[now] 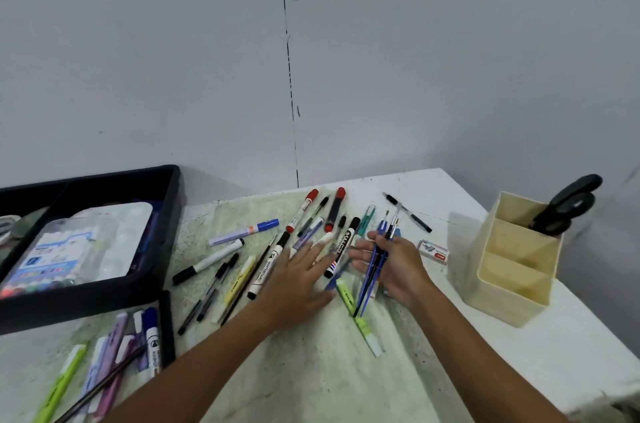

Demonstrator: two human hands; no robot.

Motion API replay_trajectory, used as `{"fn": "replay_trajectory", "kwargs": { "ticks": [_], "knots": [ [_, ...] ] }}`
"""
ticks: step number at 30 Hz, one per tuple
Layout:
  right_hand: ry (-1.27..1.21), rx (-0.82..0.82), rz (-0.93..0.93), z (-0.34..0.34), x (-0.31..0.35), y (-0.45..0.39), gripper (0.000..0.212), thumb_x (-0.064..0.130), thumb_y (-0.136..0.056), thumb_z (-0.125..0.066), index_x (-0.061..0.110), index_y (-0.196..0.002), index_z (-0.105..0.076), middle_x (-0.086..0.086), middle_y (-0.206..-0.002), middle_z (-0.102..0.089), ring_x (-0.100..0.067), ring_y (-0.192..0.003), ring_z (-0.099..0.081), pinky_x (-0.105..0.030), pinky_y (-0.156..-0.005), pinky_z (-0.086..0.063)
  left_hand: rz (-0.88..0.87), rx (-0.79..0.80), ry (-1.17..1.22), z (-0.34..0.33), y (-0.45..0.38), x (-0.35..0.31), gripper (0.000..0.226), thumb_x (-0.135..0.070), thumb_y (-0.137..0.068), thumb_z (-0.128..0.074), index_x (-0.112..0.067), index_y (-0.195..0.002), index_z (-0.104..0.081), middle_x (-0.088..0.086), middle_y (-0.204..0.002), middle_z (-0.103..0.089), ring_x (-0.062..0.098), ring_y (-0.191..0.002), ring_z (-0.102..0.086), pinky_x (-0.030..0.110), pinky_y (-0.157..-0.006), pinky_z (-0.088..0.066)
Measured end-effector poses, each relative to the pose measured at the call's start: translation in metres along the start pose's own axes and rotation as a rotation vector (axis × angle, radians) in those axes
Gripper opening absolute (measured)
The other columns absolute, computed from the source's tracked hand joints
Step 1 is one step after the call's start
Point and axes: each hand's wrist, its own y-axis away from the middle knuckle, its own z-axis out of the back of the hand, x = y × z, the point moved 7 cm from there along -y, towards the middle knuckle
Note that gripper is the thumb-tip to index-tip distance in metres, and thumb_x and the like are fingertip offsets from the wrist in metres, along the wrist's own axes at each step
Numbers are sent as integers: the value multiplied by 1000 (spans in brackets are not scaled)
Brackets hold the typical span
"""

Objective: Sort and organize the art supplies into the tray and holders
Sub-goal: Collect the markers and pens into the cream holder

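Markers, pens and highlighters (263, 263) lie scattered over the middle of the white table (519, 370). My right hand (394, 267) grips a bundle of thin paintbrushes (379, 256) with blue and black handles, bristle tips pointing away from me. My left hand (298, 279) lies flat with straight fingers over the pens, its fingertips touching a black-capped whiteboard marker (341, 249). A black tray (166, 215) stands at the left with a paint palette and a marker pack inside. At the right stands a cream holder (512, 284) with several compartments.
Black scissors (568, 204) stand in the holder's far compartment. A small white staple box (433, 251) lies between my right hand and the holder. More pens and highlighters (114, 363) lie at the front left. A green highlighter (363, 322) lies under my right wrist. The wall is close behind.
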Motion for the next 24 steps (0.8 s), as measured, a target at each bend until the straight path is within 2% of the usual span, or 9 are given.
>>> {"fn": "replay_trajectory", "kwargs": {
  "ticks": [3, 5, 10, 13, 16, 18, 20, 23, 24],
  "knots": [
    [-54, 68, -52, -5, -10, 11, 25, 6, -103, -33, 7, -86, -52, -16, -77, -51, -25, -60, -56, -31, -54, -48, -12, 48, -59, -10, -2, -3, 78, -73, -86, -10, -30, -148, 11, -7, -156, 14, 17, -147, 11, 51, -116, 12],
    [-35, 52, -61, -3, -16, 13, 25, 6, -103, -33, 6, -87, -53, -18, -79, -53, -26, -59, -60, -32, -54, -52, 0, 40, -63, -15, -2, 3, 78, -73, -86, -8, -30, -149, 9, -5, -157, 12, 17, -146, 13, 50, -112, 17],
    [21, -21, -78, 2, -27, 13, 20, 8, -103, -35, -1, -102, -53, -25, -86, -65, -34, -70, -68, -42, -65, -57, 21, 40, -65, -16, -1, 26, 91, -82, -74, 9, -33, -151, 2, -2, -157, 12, 18, -146, 13, 50, -112, 17],
    [-34, -31, -77, 2, -25, 14, 21, 8, -103, -34, 2, -95, -52, -23, -81, -59, -31, -62, -63, -38, -56, -53, 51, 59, -39, -13, 1, 35, 98, -85, -67, 16, -37, -151, 2, 1, -161, 6, 19, -147, 11, 52, -112, 15],
    [-81, -67, 9, 8, -6, 9, 22, 10, -104, -33, 5, -91, -51, -17, -76, -56, -26, -55, -60, -35, -49, -49, 111, 66, -33, -11, 5, 42, 102, -85, -64, 16, -35, -152, -1, 3, -161, 1, 24, -148, 7, 54, -114, 8],
    [-40, -108, 104, 15, 15, 7, 20, 9, -104, -35, 4, -94, -52, -18, -77, -62, -28, -58, -65, -37, -51, -53, 137, 54, -14, -10, 9, 45, 99, -86, -69, 5, -33, -152, -9, 4, -161, -4, 26, -148, 3, 54, -115, 4],
    [-17, -129, 160, 19, 33, 5, 19, 8, -104, -36, 3, -97, -53, -21, -79, -65, -31, -62, -68, -37, -55, -58, 145, -8, 36, -5, 12, 46, 90, -77, -76, -9, -30, -150, -24, 3, -159, -18, 25, -147, -9, 55, -115, -3],
    [-17, -129, 183, 25, 44, 2, 17, 9, -104, -36, 2, -100, -52, -25, -86, -65, -36, -70, -69, -42, -64, -59, 15, -159, 71, 6, 16, 34, 64, -58, -83, -33, -25, -133, -53, 7, -145, -45, 28, -138, -36, 61, -111, -26],
    [-15, -128, 187, 27, 46, 1, 17, 9, -104, -36, 2, -101, -52, -25, -87, -65, -37, -74, -68, -44, -68, -58, -19, -178, 58, 6, 17, 29, 57, -53, -85, -37, -24, -130, -57, 7, -142, -49, 29, -136, -40, 62, -109, -29]
  ]
}}
